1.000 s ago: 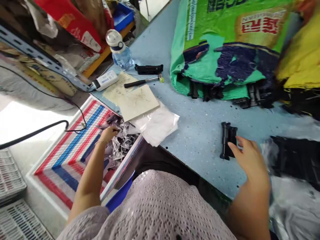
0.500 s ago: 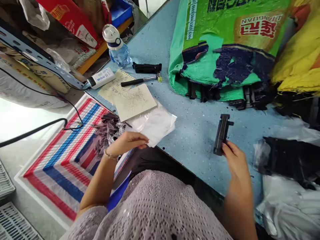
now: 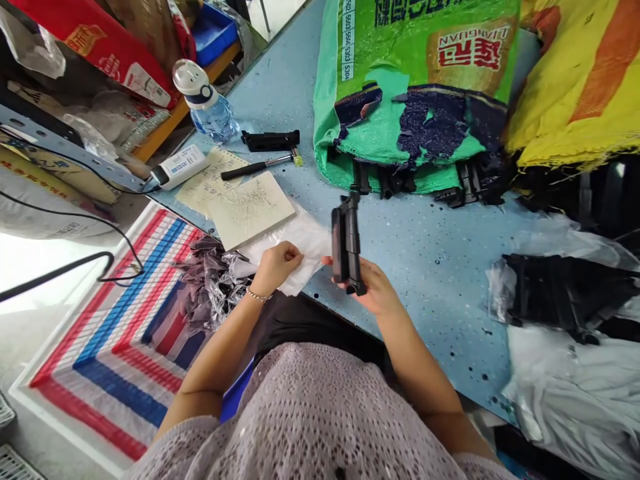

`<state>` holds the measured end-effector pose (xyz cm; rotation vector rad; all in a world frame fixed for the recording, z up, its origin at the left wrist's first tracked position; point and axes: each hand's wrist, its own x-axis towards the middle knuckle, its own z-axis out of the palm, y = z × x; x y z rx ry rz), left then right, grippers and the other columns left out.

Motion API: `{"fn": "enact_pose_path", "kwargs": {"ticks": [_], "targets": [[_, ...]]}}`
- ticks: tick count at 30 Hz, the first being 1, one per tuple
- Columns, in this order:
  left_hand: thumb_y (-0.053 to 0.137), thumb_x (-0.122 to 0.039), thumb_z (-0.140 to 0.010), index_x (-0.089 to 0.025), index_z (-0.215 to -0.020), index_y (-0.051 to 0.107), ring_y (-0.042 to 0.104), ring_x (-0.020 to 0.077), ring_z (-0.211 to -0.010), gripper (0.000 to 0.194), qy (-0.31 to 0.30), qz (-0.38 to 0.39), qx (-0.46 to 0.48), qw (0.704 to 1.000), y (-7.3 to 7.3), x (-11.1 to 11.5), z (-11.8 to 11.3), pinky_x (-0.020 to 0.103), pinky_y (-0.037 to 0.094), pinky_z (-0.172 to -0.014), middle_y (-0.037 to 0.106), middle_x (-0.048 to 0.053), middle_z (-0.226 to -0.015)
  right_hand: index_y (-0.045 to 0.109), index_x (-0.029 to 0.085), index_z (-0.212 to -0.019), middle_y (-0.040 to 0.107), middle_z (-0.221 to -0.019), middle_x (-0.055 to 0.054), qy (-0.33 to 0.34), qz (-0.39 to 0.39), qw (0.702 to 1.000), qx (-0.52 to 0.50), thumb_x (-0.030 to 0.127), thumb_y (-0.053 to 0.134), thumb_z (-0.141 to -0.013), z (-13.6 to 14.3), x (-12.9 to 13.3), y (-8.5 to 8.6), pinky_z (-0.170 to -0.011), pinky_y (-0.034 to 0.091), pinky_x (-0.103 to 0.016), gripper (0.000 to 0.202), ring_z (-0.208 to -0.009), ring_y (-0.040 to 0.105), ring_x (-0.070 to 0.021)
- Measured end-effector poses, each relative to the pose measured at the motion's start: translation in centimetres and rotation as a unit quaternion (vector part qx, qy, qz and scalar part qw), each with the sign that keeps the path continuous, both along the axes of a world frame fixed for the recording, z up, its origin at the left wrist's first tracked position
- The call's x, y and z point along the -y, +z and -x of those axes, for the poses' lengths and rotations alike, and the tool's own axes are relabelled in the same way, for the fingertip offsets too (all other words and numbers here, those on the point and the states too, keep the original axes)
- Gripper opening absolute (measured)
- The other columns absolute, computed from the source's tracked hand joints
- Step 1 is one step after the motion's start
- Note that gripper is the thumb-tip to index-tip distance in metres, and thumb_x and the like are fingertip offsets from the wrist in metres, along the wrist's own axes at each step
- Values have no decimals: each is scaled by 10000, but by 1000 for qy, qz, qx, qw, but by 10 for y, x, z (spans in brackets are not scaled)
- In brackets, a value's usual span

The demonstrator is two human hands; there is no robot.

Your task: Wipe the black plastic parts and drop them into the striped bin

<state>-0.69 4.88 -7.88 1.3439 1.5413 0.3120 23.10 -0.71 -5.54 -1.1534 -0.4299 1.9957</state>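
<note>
My right hand (image 3: 373, 287) grips the lower end of a black plastic part (image 3: 346, 243), raised over the table's front edge. Thumb and fingers of my left hand (image 3: 280, 263) are pinched together at a stack of thin white plastic bags (image 3: 305, 243). The near edge of a cream notepad (image 3: 253, 210) overlaps these bags. Behind the pad, a small hammer (image 3: 257, 167) lies beside another black part (image 3: 270, 141).
A green sack (image 3: 400, 120) with black parts at its mouth stands at the back, beside a yellow sack (image 3: 565, 87). A water bottle (image 3: 213, 113) is back left. Bagged black parts (image 3: 560, 293) lie right; a striped-lined crate (image 3: 125, 320) is lower left.
My right hand has brought the black part left and raised it near the white bags. My left hand has shifted slightly right along the bags. The camera view has shifted a little.
</note>
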Motion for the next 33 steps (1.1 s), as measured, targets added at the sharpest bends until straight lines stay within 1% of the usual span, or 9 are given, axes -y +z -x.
{"fn": "enact_pose_path", "kwargs": {"ticks": [4, 11, 15, 17, 19, 24, 26, 30, 33], "targets": [[734, -291, -745, -226, -868, 456, 608, 130, -585, 311, 80, 14, 77, 994, -5, 0, -5, 248, 463, -563, 650, -31, -728, 776, 274, -1004, 759, -1137, -57, 24, 9, 997, -79, 549, 723, -840, 33, -17, -10, -698, 534, -330, 325, -767, 650, -187], [626, -286, -851, -225, -928, 488, 658, 158, -698, 170, 17, 33, 92, 995, 0, 5, 0, 285, 516, -666, 638, -14, -758, 766, 266, -1044, 762, -1159, -42, -8, 38, 996, -84, 455, 753, -835, 35, -14, -20, -718, 536, -292, 282, -946, 690, -206], [647, -270, -860, -211, -1033, 547, 671, 196, -833, 208, -67, -67, -80, 992, 6, 13, -12, 313, 520, -744, 681, 45, -923, 758, 234, -1045, 770, -1150, -48, -36, 43, 997, -60, 432, 749, -839, 27, -12, -27, -755, 535, -279, 286, -904, 688, -174], [621, -263, -895, -198, -972, 606, 664, 223, -897, 102, -117, -116, -165, 972, 8, 15, -18, 327, 505, -769, 685, 82, -972, 755, 225, -1026, 775, -1138, -51, -58, 45, 996, -48, 423, 758, -831, 21, -10, -29, -769, 536, -281, 279, -883, 684, -168], [552, -237, -940, -195, -871, 641, 658, 217, -894, 120, -134, -116, -167, 970, 9, 12, -18, 322, 490, -775, 691, 82, -938, 754, 227, -1010, 773, -1153, -53, -66, 44, 996, -42, 427, 758, -832, 15, -8, -27, -770, 535, -286, 268, -872, 680, -167], [751, -330, -792, -197, -692, 584, 551, 142, -638, 236, -36, -47, -85, 995, 10, 0, -11, 266, 412, -609, 602, -16, -676, 758, 272, -1004, 745, -1241, -42, -25, 25, 998, -53, 487, 716, -865, 10, -10, -9, -776, 537, -325, 260, -836, 669, -177], [750, -372, -777, -196, -675, 597, 528, 135, -613, 255, -26, -28, -53, 998, 10, -2, -9, 261, 386, -575, 586, -18, -656, 760, 280, -1007, 749, -1224, -43, -1, 20, 998, -60, 496, 709, -863, 15, -14, -7, -772, 541, -339, 264, -848, 672, -192], [768, -395, -733, -193, -717, 646, 552, 141, -626, 236, -18, 15, 18, 1000, 12, -4, -4, 258, 414, -571, 613, -4, -686, 755, 249, -987, 768, -1147, -56, 12, 47, 997, -66, 492, 776, -779, 30, -21, -19, -749, 553, -337, 320, -877, 683, -214], [779, -369, -741, -192, -737, 593, 591, 145, -677, 257, 23, -28, 55, 998, 20, -4, 7, 256, 466, -612, 633, 7, -739, 745, 224, -956, 776, -1107, -54, -1, 74, 996, -47, 491, 810, -714, 36, -21, -33, -753, 560, -322, 366, -911, 685, -215]]}}
